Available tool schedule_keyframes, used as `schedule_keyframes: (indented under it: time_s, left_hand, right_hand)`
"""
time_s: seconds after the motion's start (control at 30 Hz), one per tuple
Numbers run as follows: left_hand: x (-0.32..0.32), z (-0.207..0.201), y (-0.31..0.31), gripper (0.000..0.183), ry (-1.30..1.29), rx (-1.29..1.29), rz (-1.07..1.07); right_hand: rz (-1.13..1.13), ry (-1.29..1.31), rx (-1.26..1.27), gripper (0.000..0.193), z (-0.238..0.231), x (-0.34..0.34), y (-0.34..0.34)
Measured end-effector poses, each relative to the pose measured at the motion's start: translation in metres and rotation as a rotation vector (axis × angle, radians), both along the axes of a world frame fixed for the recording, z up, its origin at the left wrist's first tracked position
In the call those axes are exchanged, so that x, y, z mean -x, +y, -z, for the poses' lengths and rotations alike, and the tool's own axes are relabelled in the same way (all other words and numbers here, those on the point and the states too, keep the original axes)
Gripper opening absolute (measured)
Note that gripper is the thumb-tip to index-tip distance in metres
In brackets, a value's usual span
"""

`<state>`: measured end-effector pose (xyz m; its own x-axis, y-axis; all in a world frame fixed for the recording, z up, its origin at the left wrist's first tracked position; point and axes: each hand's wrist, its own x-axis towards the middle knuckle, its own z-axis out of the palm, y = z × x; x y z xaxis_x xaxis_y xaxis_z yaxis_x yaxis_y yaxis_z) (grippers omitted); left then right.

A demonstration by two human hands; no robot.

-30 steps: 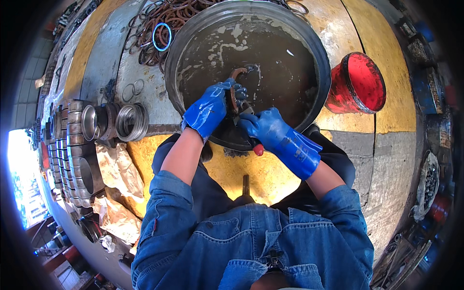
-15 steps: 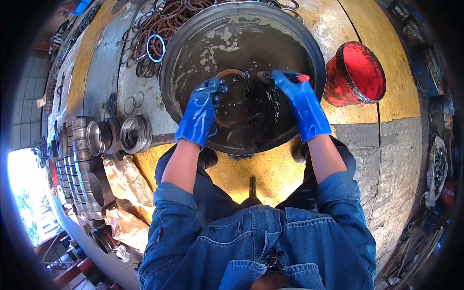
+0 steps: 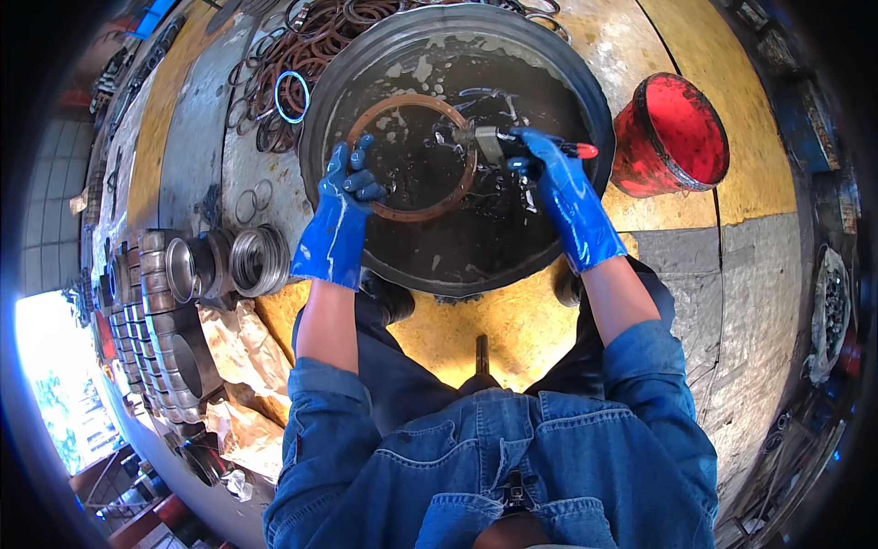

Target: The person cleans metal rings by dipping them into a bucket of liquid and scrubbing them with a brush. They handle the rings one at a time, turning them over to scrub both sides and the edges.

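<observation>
My left hand (image 3: pixel 340 203), in a blue rubber glove, is closed on the near left edge of a large rust-brown metal ring (image 3: pixel 413 98). The ring is tilted over dark, murky liquid in a wide round black basin (image 3: pixel 599 119). In my right hand (image 3: pixel 560 188), also gloved in blue, is a brush with a metal ferrule (image 3: pixel 489 145) and a red-tipped handle. Its ferrule end points left, to the ring's right side. The bristles are hard to make out against wet splashes. Both hands are above the basin.
A red bucket (image 3: pixel 654 151), stained dark, stands right of the basin. Many rusty rings (image 3: pixel 320 46) lie heaped at the far left, with a bright blue-white ring (image 3: pixel 293 96) among them. Shiny metal rings (image 3: pixel 261 261) and brown paper (image 3: pixel 242 343) are at the left.
The ring has come up out of the liquid and now shows nearly whole. My left hand has shifted left and toward me. The brush's metal ferrule now shows beside the ring.
</observation>
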<state>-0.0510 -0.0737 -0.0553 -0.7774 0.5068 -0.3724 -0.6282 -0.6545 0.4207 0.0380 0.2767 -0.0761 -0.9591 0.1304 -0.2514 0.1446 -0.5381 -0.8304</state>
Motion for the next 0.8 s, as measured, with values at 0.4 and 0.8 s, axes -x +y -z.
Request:
schedule_keyframes:
  time_s: [0.4, 0.8]
  left_hand:
    - [-0.046, -0.018, 0.064, 0.037, 0.276, 0.772, -0.19]
    - [-0.057, -0.04, 0.084, 0.035, 0.333, 0.912, 0.016]
  right_hand:
    - [-0.193, -0.115, -0.075, 0.034, -0.037, -0.04, -0.067]
    - [-0.179, -0.033, -1.43, 0.027, -0.009, -0.025, -0.076]
